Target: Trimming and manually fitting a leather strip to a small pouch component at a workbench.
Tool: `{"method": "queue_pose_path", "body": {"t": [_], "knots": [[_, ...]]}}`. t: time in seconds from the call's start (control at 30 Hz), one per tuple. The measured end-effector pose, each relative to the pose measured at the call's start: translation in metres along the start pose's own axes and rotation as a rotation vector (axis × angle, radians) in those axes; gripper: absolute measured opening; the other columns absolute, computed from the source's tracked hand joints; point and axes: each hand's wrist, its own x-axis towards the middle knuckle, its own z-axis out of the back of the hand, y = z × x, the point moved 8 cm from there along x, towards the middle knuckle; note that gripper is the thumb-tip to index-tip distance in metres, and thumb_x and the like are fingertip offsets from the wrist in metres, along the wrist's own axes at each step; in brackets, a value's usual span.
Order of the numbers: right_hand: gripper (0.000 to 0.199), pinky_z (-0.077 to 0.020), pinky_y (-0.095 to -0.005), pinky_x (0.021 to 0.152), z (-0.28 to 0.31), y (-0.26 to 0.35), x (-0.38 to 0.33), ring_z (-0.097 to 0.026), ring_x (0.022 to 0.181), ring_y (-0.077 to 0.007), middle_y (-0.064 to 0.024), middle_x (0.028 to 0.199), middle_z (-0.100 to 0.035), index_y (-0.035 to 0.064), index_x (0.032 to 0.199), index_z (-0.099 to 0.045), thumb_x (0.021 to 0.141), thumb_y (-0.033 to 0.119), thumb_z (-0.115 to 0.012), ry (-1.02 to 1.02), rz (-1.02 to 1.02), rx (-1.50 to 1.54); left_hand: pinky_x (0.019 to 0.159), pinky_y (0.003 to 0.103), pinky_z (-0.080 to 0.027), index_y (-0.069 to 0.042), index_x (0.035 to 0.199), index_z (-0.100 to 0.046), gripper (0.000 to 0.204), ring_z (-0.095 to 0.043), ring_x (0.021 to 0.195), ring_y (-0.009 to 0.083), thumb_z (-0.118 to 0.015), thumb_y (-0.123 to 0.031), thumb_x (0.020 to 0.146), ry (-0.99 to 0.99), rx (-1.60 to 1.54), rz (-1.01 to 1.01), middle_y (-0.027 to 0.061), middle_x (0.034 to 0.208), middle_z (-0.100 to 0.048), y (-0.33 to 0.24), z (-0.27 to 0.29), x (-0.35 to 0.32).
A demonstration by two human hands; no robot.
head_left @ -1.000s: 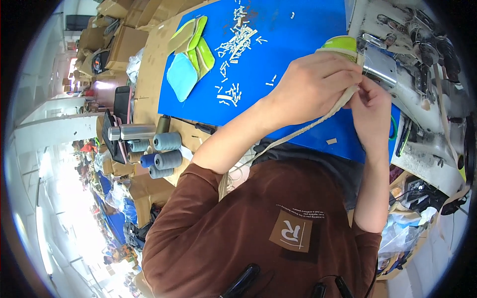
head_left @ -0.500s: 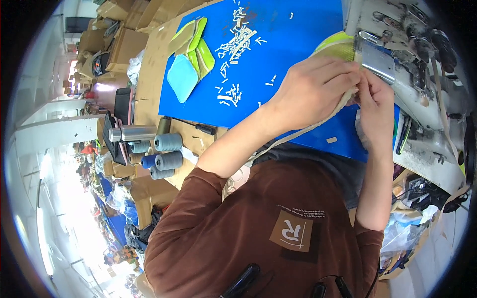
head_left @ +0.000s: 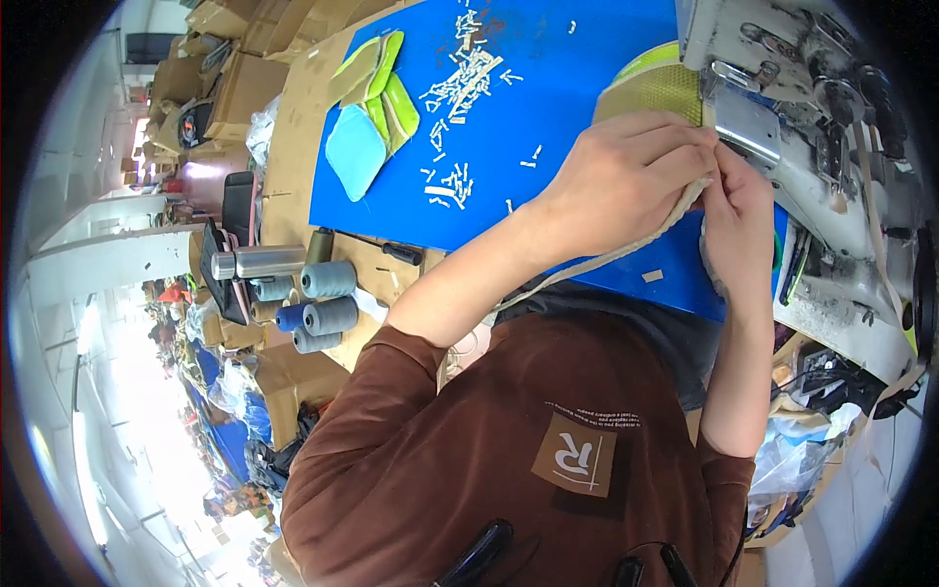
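Left hand [head_left: 626, 181]: laid palm-down over a yellow-green mesh piece [head_left: 653, 86], fingers curled and closed, pinching a beige webbing strap [head_left: 587, 264] against the piece's right edge. Right hand [head_left: 738, 220]: just right of the left one, fingertips touching it, fingers drawn together on the same strap; how firm the pinch is cannot be told, since the fingertips hide one another.

Beige webbing strap: held between both hands close beside the sewing machine [head_left: 802, 108], its free length trailing down and left across the near edge of the blue work mat [head_left: 548, 117] toward the person's brown shirt [head_left: 528, 450].

Yellow-green mesh piece: on the mat's far right, partly under the left hand, touching the machine's metal head.

Blue work mat: carries scattered white offcuts [head_left: 460, 78] at centre and a stack of cut blue and green pieces [head_left: 367, 122] at far left.

Cardboard bench [head_left: 293, 157], left: grey and blue thread cones [head_left: 318, 303] lying on their sides beside a metal cylinder [head_left: 259, 261].

Risk, judged: both sets of fingertips sit very near the machine's working parts, so a slip could bring them under the needle area. The loose trailing strap could snag on the mat's edge and pull the join out of line.
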Motion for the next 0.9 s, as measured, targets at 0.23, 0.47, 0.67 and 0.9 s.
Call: {"method": "queue_pose_path", "body": {"t": [0.23,0.47,0.67,0.9], "knots": [[0.022,-0.0538,-0.0249,0.066,0.006,-0.008,0.003,-0.068,0.073,-0.0125,-0.0064,0.085,-0.070,-0.0029,0.103,-0.065,0.100,0.009,-0.047,-0.007,-0.073,-0.022,0.077,0.034,-0.055,-0.010,0.096,-0.069,0.024,-0.067,0.092,0.0272,-0.071,-0.002,0.074,-0.005,0.015,-0.028,0.0063,0.104,-0.069,-0.001,0.003,0.004],[0.014,-0.0530,-0.0252,0.062,-0.001,-0.009,-0.001,-0.067,0.067,-0.0126,-0.0094,0.077,-0.071,-0.0050,0.095,-0.067,0.093,0.005,-0.058,-0.116,0.001,-0.101,0.077,0.034,-0.054,-0.009,0.095,-0.070,0.024,-0.066,0.090,0.0263,-0.072,-0.003,0.072,0.054,0.037,-0.012,0.0069,0.102,-0.069,0.005,0.003,0.000],[0.014,-0.0536,-0.0263,0.062,0.000,-0.006,0.010,-0.067,0.065,-0.0123,-0.0096,0.074,-0.071,-0.0060,0.096,-0.068,0.088,0.002,-0.060,-0.111,0.010,-0.102,0.079,0.034,-0.054,-0.009,0.097,-0.071,0.024,-0.067,0.090,0.0265,-0.072,-0.004,0.073,0.064,0.090,-0.056,0.0063,0.104,-0.070,0.009,0.000,0.004],[0.022,-0.0500,-0.0433,0.066,-0.021,0.000,0.007,-0.063,0.071,-0.0428,-0.0257,0.074,-0.063,-0.0046,0.086,-0.068,0.085,0.015,-0.057,-0.229,0.080,-0.293,0.077,0.030,-0.056,-0.007,0.100,-0.072,0.025,-0.069,0.093,0.0242,-0.073,-0.003,0.076,0.008,-0.077,0.144,0.0098,0.101,-0.072,0.030,0.016,0.004]]}}
